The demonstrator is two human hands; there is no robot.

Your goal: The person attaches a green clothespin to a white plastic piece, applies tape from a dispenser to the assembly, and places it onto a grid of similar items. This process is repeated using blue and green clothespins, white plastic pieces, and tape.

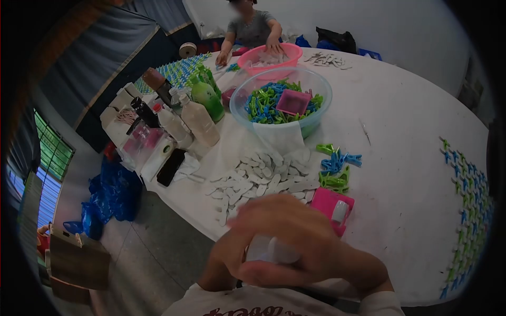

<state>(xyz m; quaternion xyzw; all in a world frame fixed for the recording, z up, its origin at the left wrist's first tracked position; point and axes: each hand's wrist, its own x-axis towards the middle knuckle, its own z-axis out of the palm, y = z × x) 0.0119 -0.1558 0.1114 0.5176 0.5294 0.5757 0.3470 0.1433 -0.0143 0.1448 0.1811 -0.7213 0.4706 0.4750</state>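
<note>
- Two hands meet low in the near middle of the view, close to the camera and blurred: the right hand lies over the top with its fingers curled, and the left hand comes up from beneath at the near left.
- Between them sits a small white object, gripped by the right hand's fingers; whether the left hand grips it or only supports it cannot be told, and what the object is cannot be made out.
- Just beyond the hands on the white table lies a heap of flat white pieces.
- Right of that heap sits a small cluster of blue and green clips, with a pink box nearer, just beside the right hand.
- Farther off stands a clear bowl full of blue and green clips, with a pink square tray lying in it.
- Left of the bowl stands a group of bottles.
- Rows of joined clips run along the right edge of the table.
- At the far end another person reaches into a pink basin.
</note>
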